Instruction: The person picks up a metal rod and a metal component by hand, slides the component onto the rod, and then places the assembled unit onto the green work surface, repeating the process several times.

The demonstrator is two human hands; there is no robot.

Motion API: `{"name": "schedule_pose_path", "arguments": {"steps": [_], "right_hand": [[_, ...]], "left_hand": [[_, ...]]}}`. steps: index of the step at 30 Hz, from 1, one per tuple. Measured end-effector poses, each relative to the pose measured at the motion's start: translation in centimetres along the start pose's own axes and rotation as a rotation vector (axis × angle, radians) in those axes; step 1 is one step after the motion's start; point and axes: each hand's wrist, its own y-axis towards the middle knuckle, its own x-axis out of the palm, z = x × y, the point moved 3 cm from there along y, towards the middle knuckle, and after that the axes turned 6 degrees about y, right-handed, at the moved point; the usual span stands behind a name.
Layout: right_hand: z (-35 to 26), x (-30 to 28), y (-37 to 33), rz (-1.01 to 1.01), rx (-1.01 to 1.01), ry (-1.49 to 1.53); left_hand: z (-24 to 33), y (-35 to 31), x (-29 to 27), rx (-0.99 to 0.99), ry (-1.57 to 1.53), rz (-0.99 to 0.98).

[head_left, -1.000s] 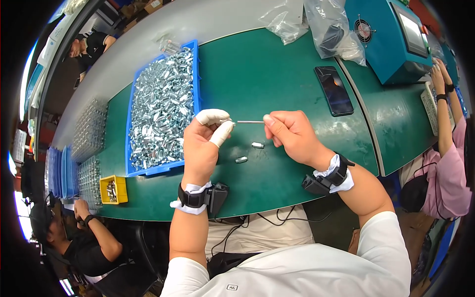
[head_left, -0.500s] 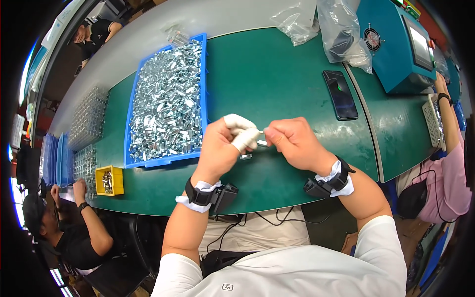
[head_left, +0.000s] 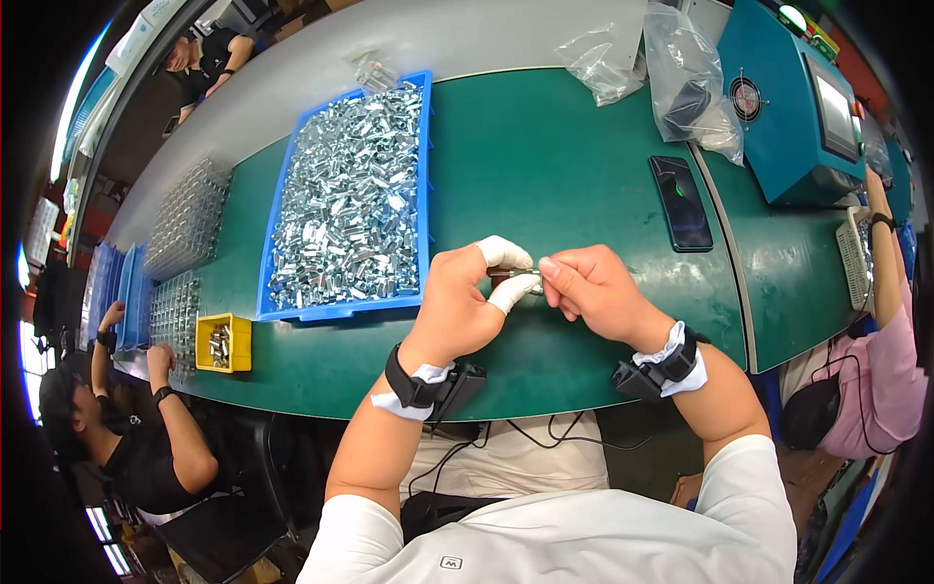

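Note:
Over the green table (head_left: 545, 175), my left hand (head_left: 459, 300), with white covers on the thumb and forefinger, is closed on a small shiny metal part (head_left: 514, 273). My right hand (head_left: 605, 292) pinches at the right end of the same part, its thumb and forefinger pressed together. The fingertips hide much of the part, and I cannot make out its exact kind. To the left of my hands lies a blue tray (head_left: 425, 185), heaped with small silvery metal pieces (head_left: 345, 204).
A yellow bin (head_left: 240, 358) with metal pieces and clear racks (head_left: 190, 224) stand at left. A phone (head_left: 683, 209), plastic bags (head_left: 671, 68) and a teal machine (head_left: 778, 107) are at right. Co-workers sit on both sides; another person is at far left.
My left thumb and forefinger have spread into a pinch on the metal part, and my right fingers have closed in on its end. The whole view has shifted slightly.

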Motion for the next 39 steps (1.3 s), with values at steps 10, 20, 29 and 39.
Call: {"name": "schedule_pose_path", "arguments": {"steps": [10, 20, 29, 39], "right_hand": [[-1.0, -1.5, 0.1, 0.223, -0.283, -0.293], [-0.4, -2.0, 0.3, 0.193, -0.259, -0.013], [-1.6, -2.2, 0.0, 0.190, -0.247, -0.243], [-1.5, -2.5, 0.1, 0.182, -0.283, -0.294]], "left_hand": [[-2.1, -1.8, -7.0, -0.200, 0.485, 0.409], [-0.6, 1.0, 1.0, 0.046, 0.653, -0.264], [-1.9, 0.5, -0.9, -0.357, -0.235, -0.020], [-2.8, 0.4, -1.3, -0.287, -0.243, 0.072]]}}
